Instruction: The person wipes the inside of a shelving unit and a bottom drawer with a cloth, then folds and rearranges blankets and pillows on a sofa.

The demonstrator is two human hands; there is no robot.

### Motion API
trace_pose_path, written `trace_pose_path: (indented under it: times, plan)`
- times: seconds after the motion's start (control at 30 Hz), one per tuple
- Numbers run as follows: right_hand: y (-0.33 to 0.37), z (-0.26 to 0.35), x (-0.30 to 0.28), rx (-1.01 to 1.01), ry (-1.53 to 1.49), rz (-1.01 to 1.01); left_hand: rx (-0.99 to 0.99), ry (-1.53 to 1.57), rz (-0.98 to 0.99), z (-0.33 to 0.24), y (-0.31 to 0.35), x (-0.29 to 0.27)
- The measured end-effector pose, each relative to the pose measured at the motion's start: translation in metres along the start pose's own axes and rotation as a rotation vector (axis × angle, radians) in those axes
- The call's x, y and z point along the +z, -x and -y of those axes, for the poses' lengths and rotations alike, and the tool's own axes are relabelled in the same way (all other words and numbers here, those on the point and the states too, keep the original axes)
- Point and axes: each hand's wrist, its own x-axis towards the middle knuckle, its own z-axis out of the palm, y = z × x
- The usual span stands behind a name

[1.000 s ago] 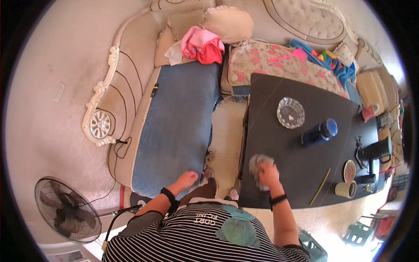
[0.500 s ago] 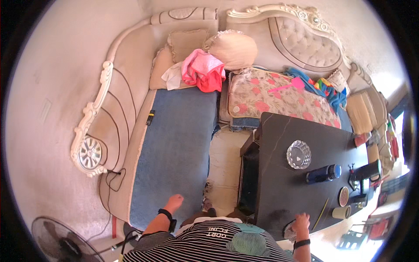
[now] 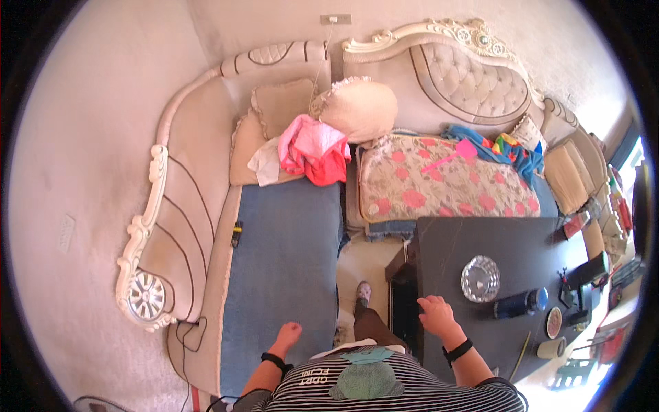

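My left hand (image 3: 289,334) hovers over the near part of the blue sofa cover (image 3: 281,254), its fingers curled in with nothing showing in them. My right hand (image 3: 436,317) is at the left edge of the dark table (image 3: 446,254), palm down, fingers loosely apart and nothing seen in its grasp. I cannot tell whether the fingertips touch the table. A clear glass bowl (image 3: 480,279) stands beyond that hand, with a blue bottle (image 3: 519,303) lying to its right. One shoe (image 3: 364,293) of mine is on the floor between sofa and table.
Pink clothing (image 3: 314,152) lies against cushions at the sofa's far end. A pink flyswatter (image 3: 453,156) rests on the floral mat (image 3: 412,182). A yellow-and-black object (image 3: 237,234) is on the sofa's left edge. The table also bears a cup (image 3: 551,348) and a round tin (image 3: 553,321).
My right hand has swung forward and left, off a greyish thing on the near table top that no longer shows. My body has stepped and the view has shifted; the left hand stays low.
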Motion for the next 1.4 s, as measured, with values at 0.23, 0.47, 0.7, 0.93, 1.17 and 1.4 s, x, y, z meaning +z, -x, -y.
trace_pose_path:
  times: [0.23, 0.47, 0.7, 0.93, 1.17, 1.4]
  plan:
    - [-0.144, -0.020, -0.012, -0.148, -0.002, -0.096, -0.117, 0.000, -0.002, -0.025, -0.079, -0.031]
    - [-0.272, -0.014, -0.038, -0.267, -0.058, -0.116, -0.063, -0.071, -0.055, -0.079, -0.170, -0.048]
    - [-0.345, -0.007, -0.049, -0.359, -0.185, -0.209, -0.136, 0.226, -0.149, -0.161, -0.236, -0.059]
    - [-0.423, -0.009, -0.093, -0.395, -0.048, -0.319, 0.061, 0.342, -0.252, -0.223, -0.356, -0.097]
    - [-0.563, 0.029, -0.156, -0.513, 0.068, -0.481, 0.220, 0.692, -0.374, -0.350, -0.534, -0.174]
    - [-0.725, 0.068, -0.175, -0.609, 0.205, -0.561, 0.318, 0.569, -0.263, -0.403, -0.694, -0.233]
